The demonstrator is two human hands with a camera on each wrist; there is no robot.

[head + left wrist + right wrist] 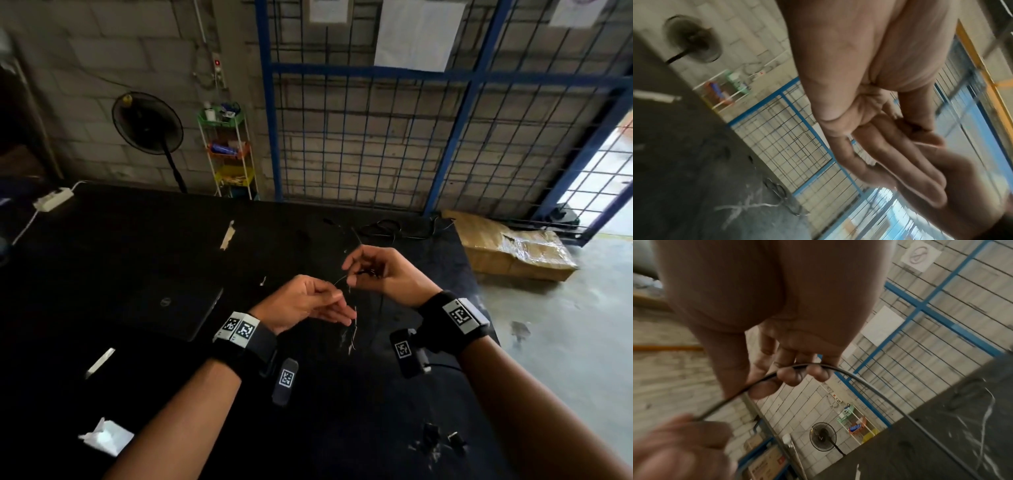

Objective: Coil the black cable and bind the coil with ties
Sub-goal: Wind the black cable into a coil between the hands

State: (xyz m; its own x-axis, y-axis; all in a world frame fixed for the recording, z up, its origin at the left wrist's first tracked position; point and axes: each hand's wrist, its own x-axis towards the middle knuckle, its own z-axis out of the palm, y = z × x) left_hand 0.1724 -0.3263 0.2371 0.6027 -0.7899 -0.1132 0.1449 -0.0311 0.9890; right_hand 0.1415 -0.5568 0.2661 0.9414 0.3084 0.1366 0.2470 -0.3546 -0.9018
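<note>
Over on the left I've got a closed dark laptop (173, 308) lying on the black table (137, 240), one only. My left hand (305, 301) comes next, held above the table, thumb and forefinger pinching the thin black cable (731, 395) while the other fingers lie straight. The cable arcs across a short gap to my right hand (380, 274), whose curled fingers grip it. From the right wrist view the strand passes over those fingertips (789, 376) and sweeps down toward the table. I see one loop at most, so I judge the coiling has barely begun. To do it well, I'd feed equal lengths from the left, lay each turn flat beside the last in the right hand, and let the strand roll instead of kinking. Count: two hands, one cable in hand. Pale thin strips (352, 334) on the table below may be the ties; number unclear.
</note>
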